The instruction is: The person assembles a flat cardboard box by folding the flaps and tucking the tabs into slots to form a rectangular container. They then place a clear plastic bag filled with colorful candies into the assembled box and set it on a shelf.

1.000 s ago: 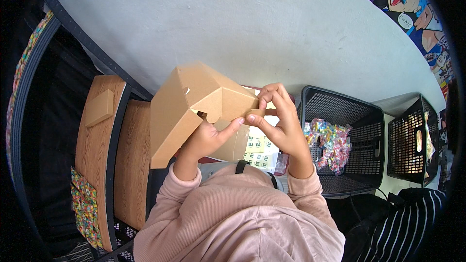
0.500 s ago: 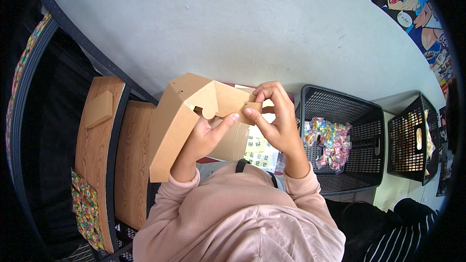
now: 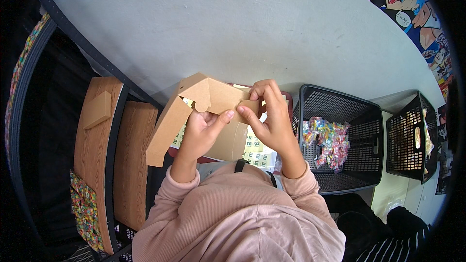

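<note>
Both forearms (image 3: pixel 292 161) extend from the near side. The left hand (image 3: pixel 200 133) points its thumb far-right; the right hand (image 3: pixel 268 119) curls its fingers, thumb angled far-left.

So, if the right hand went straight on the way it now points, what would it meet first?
The right hand points up and left, so most likely the brown cardboard box, whose end flap it pinches. The pale wall looks to lie beyond, though depth is unclear.

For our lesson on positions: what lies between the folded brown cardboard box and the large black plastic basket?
The head view shows the person's right hand there, with dark red surface behind it.
</note>
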### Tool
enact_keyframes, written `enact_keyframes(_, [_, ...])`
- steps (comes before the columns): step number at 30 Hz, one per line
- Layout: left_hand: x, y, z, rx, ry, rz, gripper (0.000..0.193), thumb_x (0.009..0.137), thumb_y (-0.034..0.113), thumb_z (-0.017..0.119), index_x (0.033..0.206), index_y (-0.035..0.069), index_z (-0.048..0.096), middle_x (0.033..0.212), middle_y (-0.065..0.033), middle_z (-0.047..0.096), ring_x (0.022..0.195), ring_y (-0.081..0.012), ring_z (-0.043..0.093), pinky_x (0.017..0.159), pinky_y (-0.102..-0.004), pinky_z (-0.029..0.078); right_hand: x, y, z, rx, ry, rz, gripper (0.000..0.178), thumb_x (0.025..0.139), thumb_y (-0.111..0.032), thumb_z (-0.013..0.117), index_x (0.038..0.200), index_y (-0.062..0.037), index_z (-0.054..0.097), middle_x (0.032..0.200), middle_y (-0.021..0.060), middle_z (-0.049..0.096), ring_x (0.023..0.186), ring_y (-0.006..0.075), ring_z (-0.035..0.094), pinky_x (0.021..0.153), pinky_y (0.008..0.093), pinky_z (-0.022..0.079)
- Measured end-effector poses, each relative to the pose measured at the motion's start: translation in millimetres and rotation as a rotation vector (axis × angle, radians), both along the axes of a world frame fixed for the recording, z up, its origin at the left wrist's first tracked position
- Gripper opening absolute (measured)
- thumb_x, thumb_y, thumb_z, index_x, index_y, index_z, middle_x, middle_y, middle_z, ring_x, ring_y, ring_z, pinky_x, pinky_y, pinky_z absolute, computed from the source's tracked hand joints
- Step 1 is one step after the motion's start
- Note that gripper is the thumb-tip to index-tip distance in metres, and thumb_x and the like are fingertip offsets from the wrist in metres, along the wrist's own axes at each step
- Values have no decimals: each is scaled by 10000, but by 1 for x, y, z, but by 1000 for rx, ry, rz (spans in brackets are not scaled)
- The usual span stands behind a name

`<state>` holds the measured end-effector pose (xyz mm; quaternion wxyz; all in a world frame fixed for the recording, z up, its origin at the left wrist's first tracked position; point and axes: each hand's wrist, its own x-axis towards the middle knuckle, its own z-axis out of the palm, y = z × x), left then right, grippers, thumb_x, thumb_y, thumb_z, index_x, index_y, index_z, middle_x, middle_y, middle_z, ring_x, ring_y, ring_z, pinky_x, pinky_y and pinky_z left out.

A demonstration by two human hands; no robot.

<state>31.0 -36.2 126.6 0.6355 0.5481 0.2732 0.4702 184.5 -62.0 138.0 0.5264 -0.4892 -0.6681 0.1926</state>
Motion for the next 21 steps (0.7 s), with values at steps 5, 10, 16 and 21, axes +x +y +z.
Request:
enact_keyframes(5, [0,1,1,-1,-16,-26,294,787,-7,527,1060,-46,422,1010,-99,524,931,-129,510,815,-255,412,-2,2,-6,53,1,-13,188,737,-73,588,819,11,441,827,108,421,660,187,476,541,288,401])
enact_keyframes(10, [0,2,0,47,-3,-7,291,785,-1,537,1050,-50,429,999,-98,528,932,-126,510,813,-253,412,-3,-5,-6,-60,103,33,155,757,-68,561,841,22,465,860,101,426,724,172,488,579,274,424])
enact_keyframes(16, [0,0,0,59,14,9,300,780,10,553,1048,-50,433,995,-99,530,932,-129,512,807,-253,416,3,-6,0,-51,93,66,126,765,-63,547,815,40,493,875,101,441,705,166,510,562,240,450])
enact_keyframes(21, [0,-1,-1,47,45,-9,306,772,17,567,1043,-48,440,986,-96,534,922,-131,517,803,-254,420,6,-6,2,-110,101,81,120,742,-58,569,766,41,507,866,100,441,674,152,507,534,229,442])
